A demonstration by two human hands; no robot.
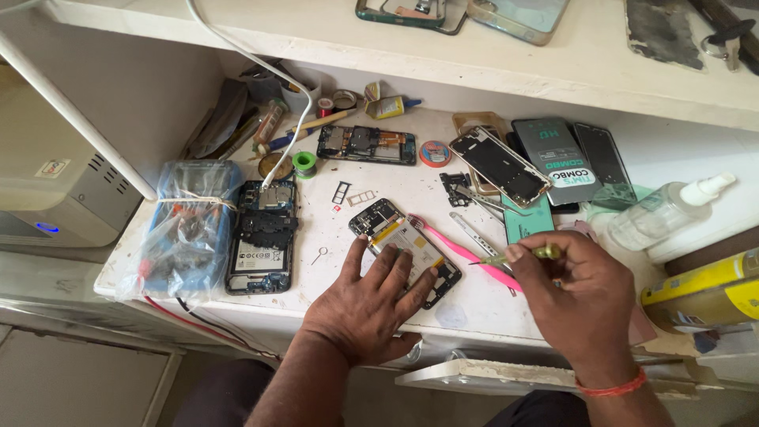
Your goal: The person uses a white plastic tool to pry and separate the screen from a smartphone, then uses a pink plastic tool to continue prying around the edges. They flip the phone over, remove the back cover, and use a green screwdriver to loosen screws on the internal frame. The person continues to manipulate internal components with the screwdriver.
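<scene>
An opened phone (393,236) with its back off and battery showing lies on the white bench. My left hand (370,300) rests flat on its near end, fingers spread over it. My right hand (581,296) grips a small yellow-handled screwdriver (522,255), its tip pointing left toward the phone. A pink toothbrush (462,253) lies between the phone and my right hand.
A second opened phone (262,237) on a white cable lies left, beside a plastic bag of parts (190,225). Another phone body (366,145), phone frames (500,166), back covers (561,162), a clear bottle (664,212), SIM trays (352,194) and tweezers (474,235) crowd the bench.
</scene>
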